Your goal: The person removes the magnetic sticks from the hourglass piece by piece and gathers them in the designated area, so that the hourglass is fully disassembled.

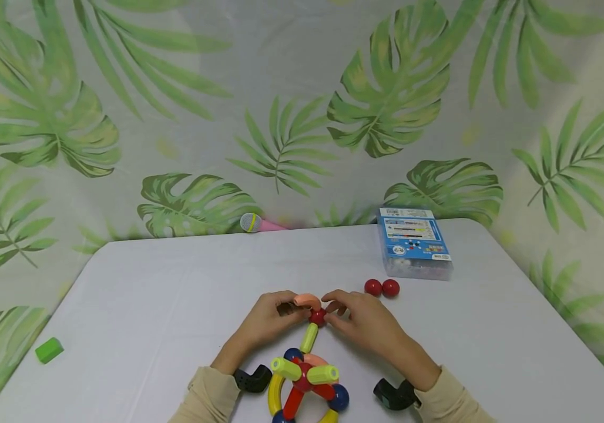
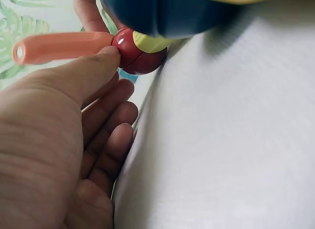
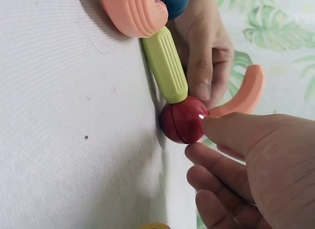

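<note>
Between the two hands lies a red ball (image 1: 318, 318) with a curved orange stick (image 1: 307, 301) attached at its far side. My left hand (image 1: 272, 319) holds the ball from the left, thumb tip beside the joint with the stick. From the right, my right hand (image 1: 371, 320) pinches the same ball (image 3: 184, 120) with thumb and index finger; its other fingers are loosely bent. A yellow-green rod (image 1: 309, 338) links the ball to a built figure of blue balls (image 1: 339, 398), red rods (image 1: 294, 403) and yellow curved sticks (image 1: 275, 395). The frame edge cuts off the figure's near part.
Two loose red balls (image 1: 382, 287) lie beyond the right hand, near a clear plastic box (image 1: 416, 244) with a blue label. A green block (image 1: 49, 350) is at the far left. A pink toy microphone (image 1: 262, 223) lies at the table's back edge.
</note>
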The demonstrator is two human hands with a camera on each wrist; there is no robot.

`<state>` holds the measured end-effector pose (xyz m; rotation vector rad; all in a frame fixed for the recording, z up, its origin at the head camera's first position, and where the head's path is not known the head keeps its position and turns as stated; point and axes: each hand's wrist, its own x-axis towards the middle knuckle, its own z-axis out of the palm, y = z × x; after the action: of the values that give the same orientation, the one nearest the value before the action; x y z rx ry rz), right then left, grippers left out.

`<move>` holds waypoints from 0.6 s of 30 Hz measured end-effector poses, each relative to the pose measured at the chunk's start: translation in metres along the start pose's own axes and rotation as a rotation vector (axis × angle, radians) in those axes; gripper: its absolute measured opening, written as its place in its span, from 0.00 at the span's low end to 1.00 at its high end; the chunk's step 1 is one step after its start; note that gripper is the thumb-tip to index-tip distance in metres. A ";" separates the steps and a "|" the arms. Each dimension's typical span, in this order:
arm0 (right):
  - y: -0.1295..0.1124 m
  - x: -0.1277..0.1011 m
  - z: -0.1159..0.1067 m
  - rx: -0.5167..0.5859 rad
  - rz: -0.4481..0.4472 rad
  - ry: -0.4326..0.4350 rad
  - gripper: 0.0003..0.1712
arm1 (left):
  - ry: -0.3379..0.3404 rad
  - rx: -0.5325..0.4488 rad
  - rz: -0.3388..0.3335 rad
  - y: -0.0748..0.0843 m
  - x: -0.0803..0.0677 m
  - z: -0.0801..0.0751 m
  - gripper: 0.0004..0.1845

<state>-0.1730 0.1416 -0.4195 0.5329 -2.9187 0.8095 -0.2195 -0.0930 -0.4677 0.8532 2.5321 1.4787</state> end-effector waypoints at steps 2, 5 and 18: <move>0.001 0.000 0.000 -0.014 -0.005 -0.007 0.23 | 0.006 0.023 -0.003 0.000 0.000 0.001 0.09; 0.001 -0.001 0.002 -0.029 -0.036 -0.013 0.29 | 0.004 0.043 -0.008 0.000 0.000 0.002 0.10; 0.000 -0.002 0.005 -0.002 -0.015 0.004 0.24 | -0.022 0.046 -0.010 0.001 0.001 0.003 0.10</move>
<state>-0.1708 0.1393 -0.4240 0.5518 -2.9077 0.8054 -0.2184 -0.0899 -0.4681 0.8573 2.5607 1.4054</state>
